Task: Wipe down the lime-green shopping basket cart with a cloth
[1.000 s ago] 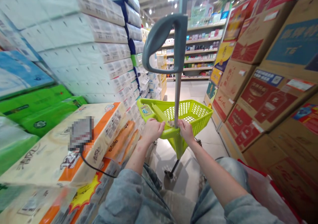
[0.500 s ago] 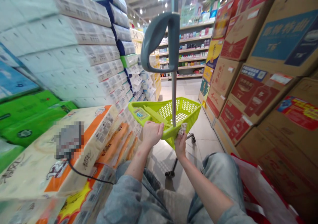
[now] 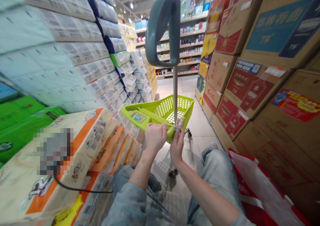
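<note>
A lime-green shopping basket [image 3: 160,110] on a wheeled stand is in front of me. My left hand [image 3: 155,136] is closed around the near end of its rim. In my right hand [image 3: 177,144] is a crumpled whitish cloth [image 3: 178,124], pressed against the basket's near corner beside the pole. A grey metal pole [image 3: 175,92] rises there and carries a grey-blue loop handle [image 3: 163,32], which neither hand touches. Part of the basket's near wall is hidden by my hands.
Tissue packs [image 3: 82,52] are stacked high on the left, with a blurred-out device [image 3: 55,149] and its cable on a lower pack. Cardboard cartons [image 3: 252,89] line the right side, above a red and white bag [image 3: 260,182]. Stocked shelves [image 3: 191,47] stand at the back.
My right hand and the cloth have moved up and slightly left along the basket's corner, closer to my left hand. The left hand keeps its grip. The view has turned slightly right.
</note>
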`<control>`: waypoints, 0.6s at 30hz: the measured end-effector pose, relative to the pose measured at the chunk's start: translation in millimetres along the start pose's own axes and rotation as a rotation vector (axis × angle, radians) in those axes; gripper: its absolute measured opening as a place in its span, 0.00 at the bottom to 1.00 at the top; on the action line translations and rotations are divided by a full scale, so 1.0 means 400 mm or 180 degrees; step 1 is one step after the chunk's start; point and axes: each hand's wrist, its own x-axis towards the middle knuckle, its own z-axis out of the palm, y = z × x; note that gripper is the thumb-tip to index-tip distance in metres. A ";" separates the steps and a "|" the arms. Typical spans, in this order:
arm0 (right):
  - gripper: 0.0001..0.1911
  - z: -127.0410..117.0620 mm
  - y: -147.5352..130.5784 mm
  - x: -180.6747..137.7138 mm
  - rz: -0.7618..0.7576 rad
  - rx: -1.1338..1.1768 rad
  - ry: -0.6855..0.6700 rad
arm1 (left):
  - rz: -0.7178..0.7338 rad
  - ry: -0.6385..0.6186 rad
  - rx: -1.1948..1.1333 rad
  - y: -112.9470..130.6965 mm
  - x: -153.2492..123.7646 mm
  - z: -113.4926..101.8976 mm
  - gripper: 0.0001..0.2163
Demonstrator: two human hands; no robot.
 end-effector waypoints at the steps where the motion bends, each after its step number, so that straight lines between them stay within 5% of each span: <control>1: 0.25 -0.001 -0.022 -0.004 -0.0046 0.0070 0.0063 | -0.0021 0.0031 -0.0081 0.005 0.000 0.000 0.21; 11: 0.18 -0.043 -0.065 0.035 -0.1818 -0.0188 -0.0200 | -0.0236 0.0538 -0.1020 0.011 -0.009 0.018 0.20; 18: 0.15 -0.082 -0.100 0.151 -0.1984 -0.0821 -0.1041 | -0.0179 0.0729 -0.1317 0.014 -0.004 0.041 0.21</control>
